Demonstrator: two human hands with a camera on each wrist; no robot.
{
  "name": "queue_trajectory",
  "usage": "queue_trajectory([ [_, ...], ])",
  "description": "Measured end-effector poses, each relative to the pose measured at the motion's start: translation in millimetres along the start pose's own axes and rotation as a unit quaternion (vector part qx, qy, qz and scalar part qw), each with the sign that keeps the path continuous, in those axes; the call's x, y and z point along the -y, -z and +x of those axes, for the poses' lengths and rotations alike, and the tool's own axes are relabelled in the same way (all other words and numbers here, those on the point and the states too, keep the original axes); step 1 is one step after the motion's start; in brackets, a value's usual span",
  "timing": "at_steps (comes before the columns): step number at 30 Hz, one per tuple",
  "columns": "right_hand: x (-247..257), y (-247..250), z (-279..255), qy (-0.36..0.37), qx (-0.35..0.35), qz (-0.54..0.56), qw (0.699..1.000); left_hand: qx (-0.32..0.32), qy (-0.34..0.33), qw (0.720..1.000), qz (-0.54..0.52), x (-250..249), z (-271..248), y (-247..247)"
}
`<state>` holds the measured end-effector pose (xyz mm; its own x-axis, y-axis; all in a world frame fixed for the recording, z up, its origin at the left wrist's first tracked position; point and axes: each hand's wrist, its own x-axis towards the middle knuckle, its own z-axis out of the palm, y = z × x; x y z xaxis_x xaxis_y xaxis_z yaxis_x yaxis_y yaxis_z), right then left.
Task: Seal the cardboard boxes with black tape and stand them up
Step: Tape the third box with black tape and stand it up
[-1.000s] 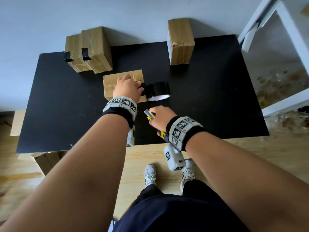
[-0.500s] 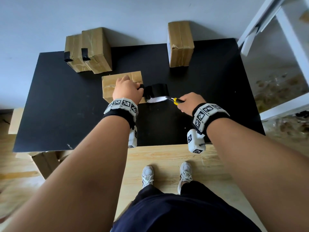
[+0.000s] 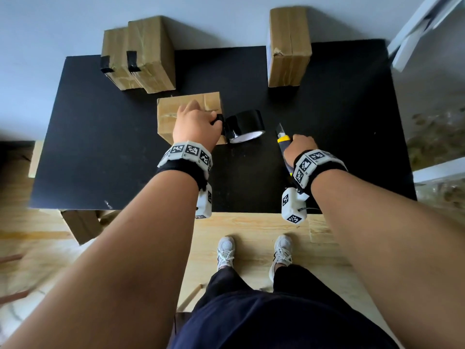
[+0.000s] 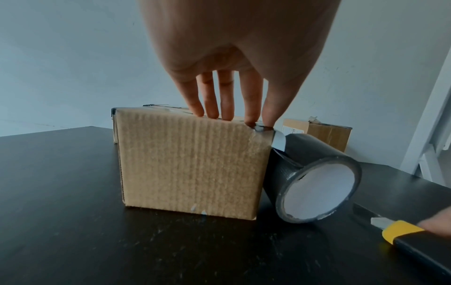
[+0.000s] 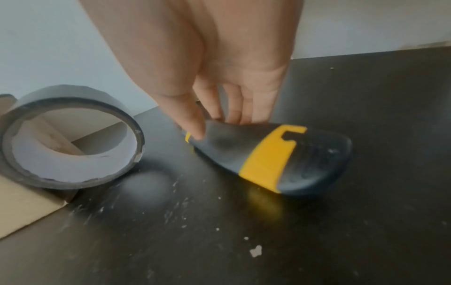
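Note:
A cardboard box (image 3: 176, 114) lies on the black table (image 3: 100, 147). My left hand (image 3: 195, 124) rests on top of it, straight fingers (image 4: 209, 108) pressing the top edge and the black tape at its right corner. The black tape roll (image 3: 245, 125) lies on its side against the box's right face (image 4: 190, 162); I cannot tell if its strip still joins the box. To the right of the roll (image 5: 68, 138), my right hand (image 3: 300, 147) grips a black and yellow utility knife (image 3: 283, 139) whose body (image 5: 268, 156) lies on the table.
Two upright boxes with black tape ends (image 3: 141, 56) stand at the back left. One more upright box (image 3: 289, 49) stands at the back right. A white frame (image 3: 427, 21) is off the table's right side. A cardboard box (image 3: 80, 227) sits on the floor under the left front corner.
My right hand carried the knife from the front edge up to the tape beside the roll, then drew back right and lowered it onto the table. The left hand stayed on the box.

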<state>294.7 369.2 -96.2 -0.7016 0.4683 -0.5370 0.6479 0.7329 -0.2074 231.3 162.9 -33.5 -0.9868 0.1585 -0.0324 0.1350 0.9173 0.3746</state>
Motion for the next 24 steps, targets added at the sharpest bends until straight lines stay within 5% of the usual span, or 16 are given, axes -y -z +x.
queue_trajectory([
  [5,7.7,8.3,-3.2,0.032,-0.035,0.044,0.998,-0.013,-0.004,1.000,-0.012,-0.1,-1.3,0.0],
  [9,38.3,25.0,-5.8,0.159,-0.112,0.142,0.971,-0.012,0.000,1.000,-0.022,1.9,-1.8,0.1],
  [14,76.5,32.4,-11.5,0.271,-0.036,0.098,0.957,-0.020,-0.001,0.999,-0.039,4.5,-1.9,-1.8],
  [24,83.0,26.6,-19.9,0.286,-0.045,0.024,0.957,-0.017,-0.001,0.999,-0.047,5.8,-2.1,-1.7],
])
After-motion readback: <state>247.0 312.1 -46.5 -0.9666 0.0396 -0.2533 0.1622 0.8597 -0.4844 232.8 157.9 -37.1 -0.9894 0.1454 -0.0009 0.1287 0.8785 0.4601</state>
